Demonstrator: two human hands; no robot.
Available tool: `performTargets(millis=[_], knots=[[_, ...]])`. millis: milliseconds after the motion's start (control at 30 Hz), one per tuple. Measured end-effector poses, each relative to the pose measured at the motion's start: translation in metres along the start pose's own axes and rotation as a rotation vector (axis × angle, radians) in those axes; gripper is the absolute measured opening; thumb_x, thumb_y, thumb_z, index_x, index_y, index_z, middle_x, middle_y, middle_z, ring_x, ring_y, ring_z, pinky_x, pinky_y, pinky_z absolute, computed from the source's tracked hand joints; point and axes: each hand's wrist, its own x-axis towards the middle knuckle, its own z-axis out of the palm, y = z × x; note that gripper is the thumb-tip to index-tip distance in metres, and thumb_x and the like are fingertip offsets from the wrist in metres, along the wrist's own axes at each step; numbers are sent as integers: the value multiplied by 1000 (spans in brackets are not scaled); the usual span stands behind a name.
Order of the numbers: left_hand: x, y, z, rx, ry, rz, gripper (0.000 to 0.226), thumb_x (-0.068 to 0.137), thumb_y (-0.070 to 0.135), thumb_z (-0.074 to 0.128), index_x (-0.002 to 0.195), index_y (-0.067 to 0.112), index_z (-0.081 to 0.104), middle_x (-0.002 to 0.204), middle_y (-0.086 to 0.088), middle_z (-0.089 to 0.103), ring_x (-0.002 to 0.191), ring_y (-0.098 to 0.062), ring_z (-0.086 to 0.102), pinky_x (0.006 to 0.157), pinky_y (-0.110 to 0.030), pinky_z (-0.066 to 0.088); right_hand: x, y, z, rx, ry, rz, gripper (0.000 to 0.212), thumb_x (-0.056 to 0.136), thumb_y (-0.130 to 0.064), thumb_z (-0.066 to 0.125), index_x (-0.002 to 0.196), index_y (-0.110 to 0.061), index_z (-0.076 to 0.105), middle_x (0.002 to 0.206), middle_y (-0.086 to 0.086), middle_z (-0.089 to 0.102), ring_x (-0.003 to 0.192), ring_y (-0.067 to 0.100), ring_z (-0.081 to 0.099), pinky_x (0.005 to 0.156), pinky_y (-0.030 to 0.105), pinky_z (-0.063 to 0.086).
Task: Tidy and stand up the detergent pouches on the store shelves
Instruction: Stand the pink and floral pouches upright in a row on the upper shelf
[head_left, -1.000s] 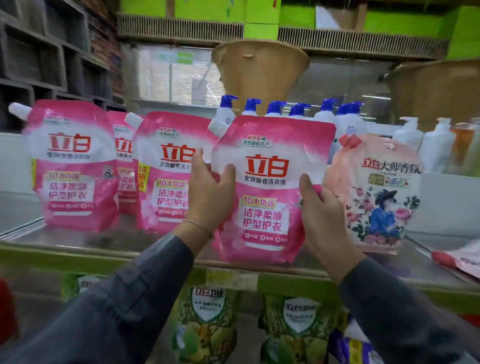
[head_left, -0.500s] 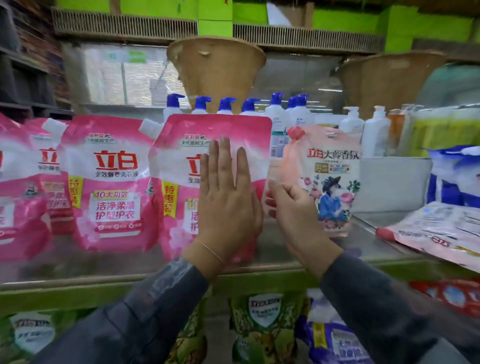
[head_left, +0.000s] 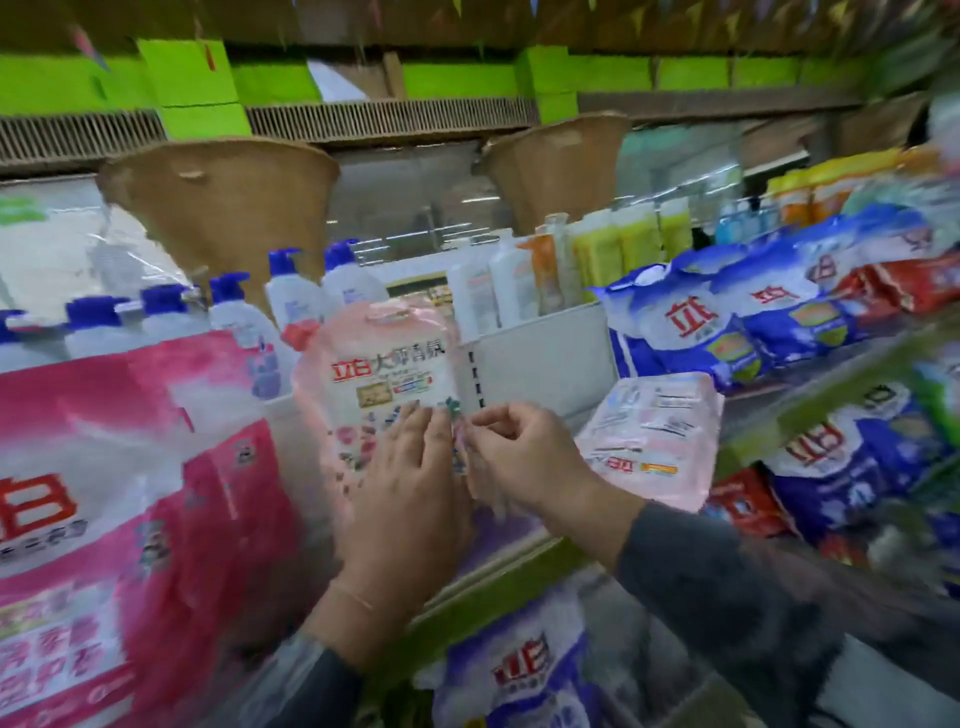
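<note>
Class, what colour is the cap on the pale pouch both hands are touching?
Red, on the pale pink pouch; cap shows in the head view.

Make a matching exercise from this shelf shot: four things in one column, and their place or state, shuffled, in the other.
1. pale pink pouch
2. deep pink pouch
3. flat pink pouch
4. blue bags

A. lying down, right of the hands
B. stacked on the far right shelf
C. upright, under the left hand
D. upright at the left edge

Pairs: 1-C, 2-D, 3-A, 4-B
</note>
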Motion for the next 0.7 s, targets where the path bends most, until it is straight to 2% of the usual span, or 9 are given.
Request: performTargets(millis=[67, 133, 200, 267, 333, 400, 467, 567, 700], knots=[[16, 26, 18, -63, -139, 113, 68, 79, 30, 49, 141, 1, 43, 142, -18, 50, 134, -35, 45, 112, -41, 33, 13, 4, -38, -72, 9, -3, 9, 89, -14, 67, 96, -14, 72, 90, 2, 74, 88, 19, 70, 85, 39, 60], [30, 52, 33, -147, -302, 189, 81, 84, 52, 50, 151, 13, 28, 154, -6, 35, 144, -24, 28, 119, -31, 19, 26, 14, -75, -174, -9, -39, 11, 88, -10, 63, 92, -18, 69, 93, 3, 74, 91, 20, 70, 89, 36, 57], [43, 75, 53, -147, -355, 244, 89, 78, 69, 53, 150, 26, 25, 157, 4, 25, 147, -19, 19, 120, -34, 18, 36, 29, -106, -259, -7, -82, 14, 86, -12, 66, 85, -26, 65, 89, 0, 74, 90, 20, 70, 87, 33, 56], [54, 101, 70, -84, -367, 310, 84, 72, 71, 53, 144, 31, 36, 155, 2, 31, 145, -23, 24, 118, -39, 23, 43, 43, -130, -311, -5, -100, 13, 86, -15, 67, 83, -27, 63, 82, -6, 71, 85, 16, 69, 82, 29, 55], [66, 124, 84, -10, -342, 402, 65, 70, 58, 51, 129, 32, 56, 140, -6, 51, 132, -29, 45, 110, -42, 36, 53, 55, -146, -347, -7, -86, 14, 87, -14, 65, 83, -27, 62, 79, -8, 68, 84, 14, 68, 81, 27, 53], [74, 135, 95, -42, -258, 478, 44, 67, 49, 52, 103, 32, 70, 109, -4, 70, 105, -29, 65, 89, -38, 52, 62, 65, -158, -335, -8, -63, 10, 86, -14, 63, 87, -23, 66, 81, -5, 70, 87, 17, 69, 85, 31, 55], [81, 136, 99, -126, -247, 497, 22, 69, 45, 63, 85, 33, 72, 86, 7, 72, 82, -21, 69, 69, -28, 51, 71, 74, -168, -316, -20, -78, 9, 85, -19, 65, 93, -19, 70, 87, -2, 73, 90, 16, 69, 91, 34, 54], [87, 126, 101, -128, -237, 403, 21, 74, 49, 60, 88, 41, 74, 78, 12, 73, 68, -13, 68, 56, -22, 48, 78, 83, -176, -285, -89, -148, 11, 87, -31, 67, 78, -24, 68, 76, -9, 69, 80, 8, 66, 84, 31, 53], [100, 125, 92, -251, -209, 262, 33, 81, 45, 42, 105, 45, 65, 78, 4, 76, 66, -23, 70, 56, -33, 55, 74, 77, -185, -165, -268, -287, 41, 87, -57, 57, 70, -21, 65, 62, -12, 59, 64, 5, 54, 69, 28, 46]])
